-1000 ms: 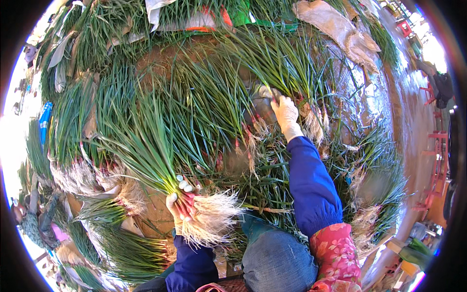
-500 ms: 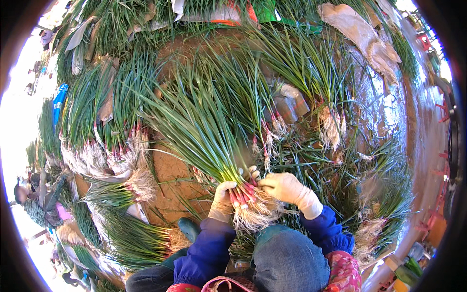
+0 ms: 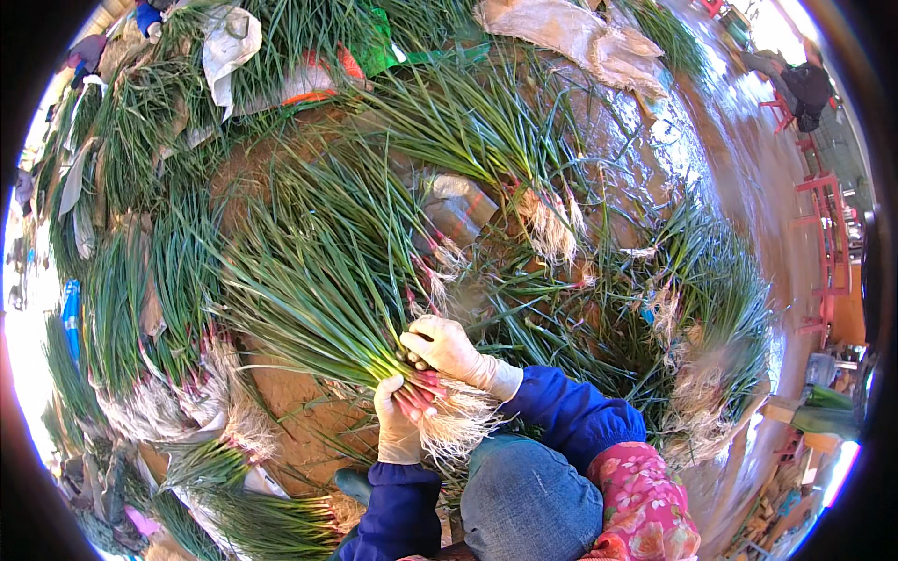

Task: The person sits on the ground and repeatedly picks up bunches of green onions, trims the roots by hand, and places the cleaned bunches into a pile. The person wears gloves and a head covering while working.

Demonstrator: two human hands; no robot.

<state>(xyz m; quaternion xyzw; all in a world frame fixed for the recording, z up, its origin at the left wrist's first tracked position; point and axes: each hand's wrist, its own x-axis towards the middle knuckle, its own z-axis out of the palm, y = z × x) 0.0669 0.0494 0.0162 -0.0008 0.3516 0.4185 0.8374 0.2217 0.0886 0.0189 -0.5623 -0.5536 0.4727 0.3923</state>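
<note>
A bunch of green onions lies across my hands, its long leaves fanning to the upper left. My left hand, in a pale glove, is closed round the reddish stems from below, its thumb on top. From the right, my right hand, gloved alike, is closed on the stems just above the red bulbs; its fingertips are partly hidden. Pale, stringy roots hang out below both hands, above my denim-covered knee.
Root-ended bunches of green onions line the left. Another bunch and a smaller one lie ahead. Loose leaves litter the ground on the right, beside more rooted onions. A beige sack lies at the far side. Red stools stand far right.
My right hand has gone from beside the roots to over the stems above the bulbs. My left hand keeps its hold. The whole view has turned, shifting the surroundings leftward.
</note>
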